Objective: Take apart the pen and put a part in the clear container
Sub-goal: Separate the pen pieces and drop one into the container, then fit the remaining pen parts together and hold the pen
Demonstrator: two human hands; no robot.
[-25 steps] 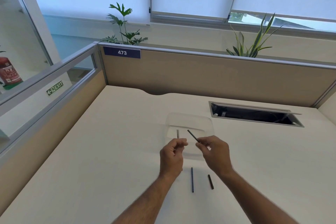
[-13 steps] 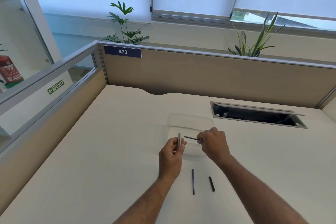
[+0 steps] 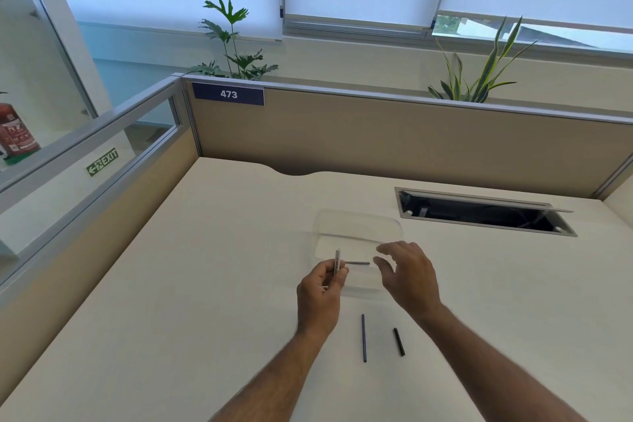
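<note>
Two dark pen pieces lie on the pale worktop (image 3: 191,284) on the near side of the clear container (image 3: 358,233): a long thin rod (image 3: 363,337) and, just right of it, a shorter black piece (image 3: 399,341). They are apart from each other and from both hands. Which pen parts they are is too small to tell.

Just nearer than the container's left front corner, the left hand (image 3: 320,291) pinches a white pen barrel (image 3: 337,261) upright between thumb and fingers; its lower end is hidden inside the grip, and the dark print on it cannot be read. A small pale tip pokes out of the fist on its left side. At the container's right front, the right hand (image 3: 407,276) hovers with its fingers spread and nothing in them, its edges blurred.

Inside the container, near its front wall, a thin dark refill (image 3: 358,263) lies flat and crosswise, between the two hands. The container's walls are nearly invisible against the worktop, and its near rim is hard to trace.

Beyond the container to the right, a cable hatch (image 3: 479,212) stands open, its inside too dark to read. Behind the container, the partition (image 3: 394,140) carries a blue label (image 3: 228,94) reading "473". Far to the container's left, a green sign (image 3: 102,162) reads "EXIT", and a red fire extinguisher (image 3: 15,134) is cut off by the frame edge.
</note>
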